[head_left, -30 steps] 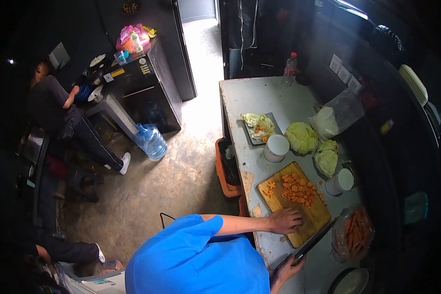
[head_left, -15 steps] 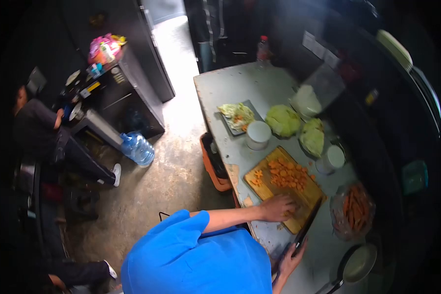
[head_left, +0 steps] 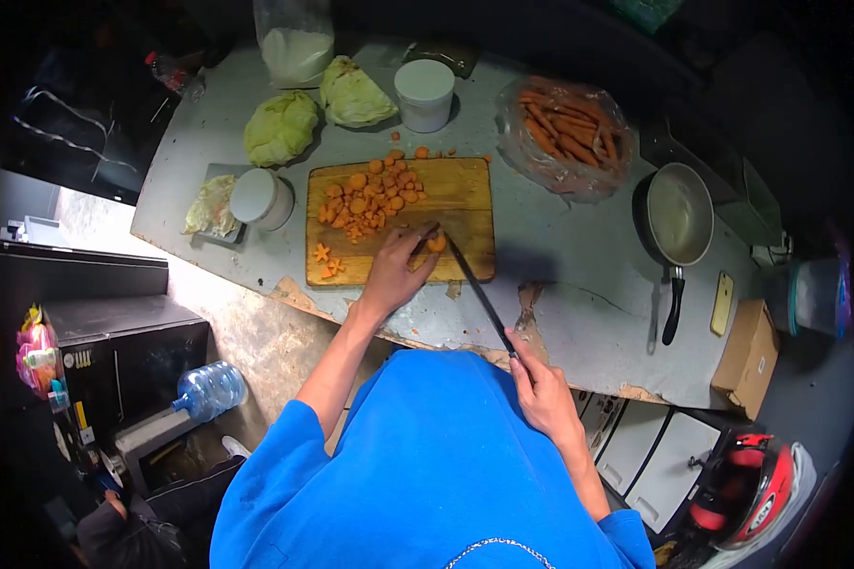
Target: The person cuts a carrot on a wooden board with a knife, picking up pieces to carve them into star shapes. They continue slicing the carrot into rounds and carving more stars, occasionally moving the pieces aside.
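A wooden cutting board (head_left: 465, 194) lies near the table's front edge, with chopped carrot pieces (head_left: 375, 194) heaped on its left half and a few star-like cut pieces at its lower left corner. My left hand (head_left: 397, 270) rests on the board, its fingers closed on a carrot piece (head_left: 436, 243). In my right hand (head_left: 541, 387) is the handle of a long dark knife (head_left: 482, 296). The blade slants up and left over the board, its tip beside that carrot piece.
Cabbages (head_left: 282, 128), white-lidded tubs (head_left: 424, 96) and a bag of carrots (head_left: 569, 135) stand behind the board. A frying pan (head_left: 681, 213), a phone (head_left: 722, 303) and a cardboard box (head_left: 748, 360) are at right. Another person (head_left: 138, 536) is at lower left.
The view has turned to the right and now faces the board squarely. The knife tip is now beside the carrot piece at my left fingers. More of the table's right side shows.
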The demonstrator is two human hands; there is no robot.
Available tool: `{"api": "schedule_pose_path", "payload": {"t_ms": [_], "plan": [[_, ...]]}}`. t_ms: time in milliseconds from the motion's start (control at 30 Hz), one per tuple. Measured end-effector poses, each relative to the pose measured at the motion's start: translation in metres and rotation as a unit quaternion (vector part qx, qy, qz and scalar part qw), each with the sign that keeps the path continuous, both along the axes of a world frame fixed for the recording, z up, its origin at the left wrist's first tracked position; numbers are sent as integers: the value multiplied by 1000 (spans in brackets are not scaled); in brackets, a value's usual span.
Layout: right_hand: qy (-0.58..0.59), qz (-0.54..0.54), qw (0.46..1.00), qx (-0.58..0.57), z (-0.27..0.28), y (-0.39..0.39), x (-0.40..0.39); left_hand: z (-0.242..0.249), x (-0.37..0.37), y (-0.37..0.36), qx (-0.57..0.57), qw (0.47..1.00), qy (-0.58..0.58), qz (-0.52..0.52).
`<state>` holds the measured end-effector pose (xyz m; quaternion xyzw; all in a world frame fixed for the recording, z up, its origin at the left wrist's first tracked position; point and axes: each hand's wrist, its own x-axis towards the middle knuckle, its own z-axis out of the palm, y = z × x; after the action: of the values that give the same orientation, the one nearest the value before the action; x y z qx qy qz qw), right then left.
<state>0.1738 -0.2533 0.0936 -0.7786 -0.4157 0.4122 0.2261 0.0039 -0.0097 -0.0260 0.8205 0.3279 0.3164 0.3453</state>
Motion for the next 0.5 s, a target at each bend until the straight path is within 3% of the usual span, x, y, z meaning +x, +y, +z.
{"api": "schedule_pose_path", "payload": {"t_ms": [67, 500], "plan": [[-9, 10, 999, -39, 4, 3, -2, 3, 0, -1, -13, 1000, 5, 5], [-44, 51, 996, 51, -3, -5, -4, -1, 2, 1, -18, 999, 48, 9]]}}
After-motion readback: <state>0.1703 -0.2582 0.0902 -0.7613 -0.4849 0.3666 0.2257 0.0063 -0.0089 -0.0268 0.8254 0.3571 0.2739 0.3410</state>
